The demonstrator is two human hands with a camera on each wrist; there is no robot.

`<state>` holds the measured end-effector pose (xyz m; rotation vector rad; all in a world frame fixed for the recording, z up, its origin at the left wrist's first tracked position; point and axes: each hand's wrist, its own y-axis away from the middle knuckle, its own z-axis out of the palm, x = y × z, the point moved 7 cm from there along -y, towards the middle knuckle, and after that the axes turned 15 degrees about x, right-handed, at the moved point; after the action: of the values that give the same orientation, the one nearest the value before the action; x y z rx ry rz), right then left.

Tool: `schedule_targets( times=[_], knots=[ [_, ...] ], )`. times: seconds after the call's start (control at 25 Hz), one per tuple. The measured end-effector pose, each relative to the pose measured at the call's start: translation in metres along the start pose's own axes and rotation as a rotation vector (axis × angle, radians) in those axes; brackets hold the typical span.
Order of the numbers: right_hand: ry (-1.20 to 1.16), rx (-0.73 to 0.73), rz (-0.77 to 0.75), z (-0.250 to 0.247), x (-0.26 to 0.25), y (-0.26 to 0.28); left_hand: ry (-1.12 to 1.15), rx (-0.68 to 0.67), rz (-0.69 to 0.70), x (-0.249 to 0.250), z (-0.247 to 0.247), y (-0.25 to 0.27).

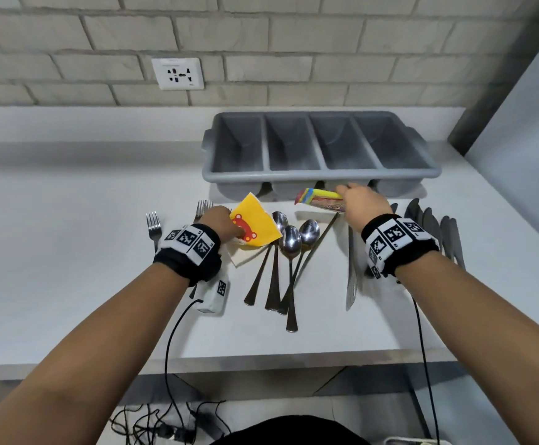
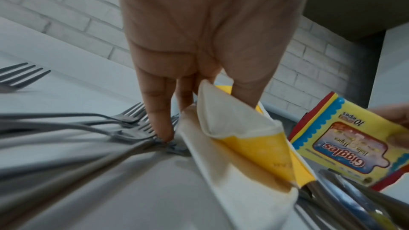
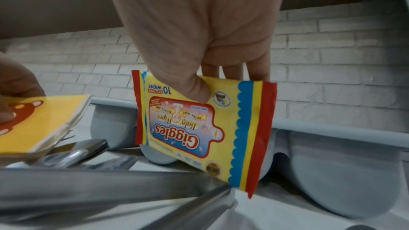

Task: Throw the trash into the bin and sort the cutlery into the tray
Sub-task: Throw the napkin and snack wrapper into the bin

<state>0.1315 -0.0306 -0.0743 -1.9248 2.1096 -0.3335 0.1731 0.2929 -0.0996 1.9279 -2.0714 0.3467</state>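
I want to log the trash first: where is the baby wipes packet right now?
The baby wipes packet is pinched in the right hand, lifted just in front of the grey cutlery tray, above the spoons.

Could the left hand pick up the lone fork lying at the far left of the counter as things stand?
Probably not yet: the fork lies unobstructed near the left hand, but its fingers already hold the yellow napkin.

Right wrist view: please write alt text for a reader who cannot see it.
The right hand pinches a yellow baby wipes packet by its top edge in front of the grey cutlery tray. At left, the left hand holds a yellow napkin above blurred cutlery.
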Motion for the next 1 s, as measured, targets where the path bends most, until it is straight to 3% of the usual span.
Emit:
schedule_targets(
  times=[0.16, 0.4, 0.52, 0.64, 0.72, 0.84, 1.0],
  knots=[
    [-0.010, 0.014, 0.007, -0.018, 0.008, 0.018, 0.017, 0.082, -0.039, 0.002, 0.001, 0.004],
    [-0.084, 0.076, 0.088, -0.039, 0.024, 0.055, -0.018, -0.081, 0.060, 0.013, 0.004, 0.006],
    [-0.155, 0.109, 0.136, -0.046, 0.035, 0.068, 0.246, -0.055, -0.054, 0.022, -0.021, 0.024],
    [-0.354, 0.219, 0.238, -0.055, 0.051, 0.082, 0.514, 0.119, -0.156, 0.031, -0.056, 0.039],
    [-0.494, 0.272, 0.348, -0.062, 0.074, 0.098, 0.713, 0.145, -0.171, 0.058, -0.066, 0.063],
    [-0.654, 0.351, 0.508, -0.075, 0.116, 0.139, 0.867, -0.014, -0.075, 0.124, -0.043, 0.106],
    [-0.799, 0.431, 0.696, -0.091, 0.166, 0.231, 0.934, -0.266, 0.029, 0.220, 0.027, 0.170]
  ],
)
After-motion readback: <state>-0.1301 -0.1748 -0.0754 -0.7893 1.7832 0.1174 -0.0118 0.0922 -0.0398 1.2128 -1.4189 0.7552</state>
